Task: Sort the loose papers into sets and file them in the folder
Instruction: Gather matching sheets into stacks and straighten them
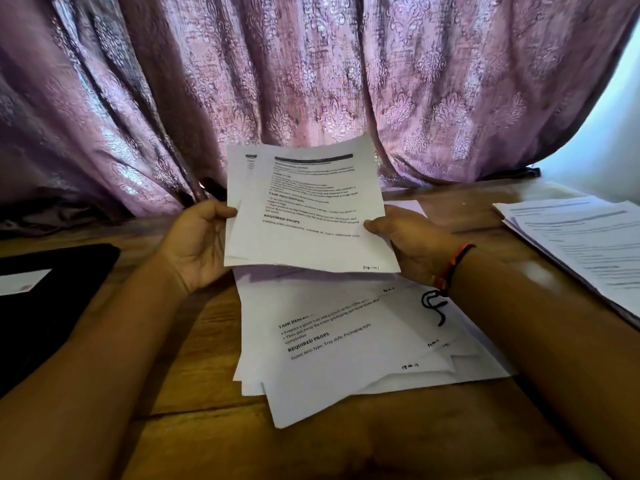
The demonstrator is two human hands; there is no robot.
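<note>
Head view: wooden worktop (194, 427), both forearms come in from 7 and 5 o'clock.

Nearest, at 6 o'clock: loose pile (346, 344) of printed sheets lying flat on the worktop, fanned and skewed, corners not lined up. The top sheet reads "REQUIRED PROPS", and there are handwritten page marks at the lower corners.

8 o'clock: black folder (55, 313) flat on the worktop, well apart from the pile. White patch (20, 280) on its cover; label or loose slip, can't tell.

Centre: held sheets (311, 216), at least two, with the rear one offset towards 10 o'clock. They are lifted clear above the pile's far edge and tilted towards the camera.
- left hand (201, 240): palm up, thumb pinching the left edge from above, fingers curled under.
- right hand (412, 244): thumb on the right edge, fingers beneath the paper, mostly hidden. Red and black thread band (453, 265) on the wrist.

3 o'clock: side stack (575, 237) of printed sheets, roughly squared, lying on the worktop apart from the pile.

12 o'clock: pink patterned curtain (311, 64) hangs behind the worktop's far edge. Pale wall (620, 116) at 2 o'clock.
</note>
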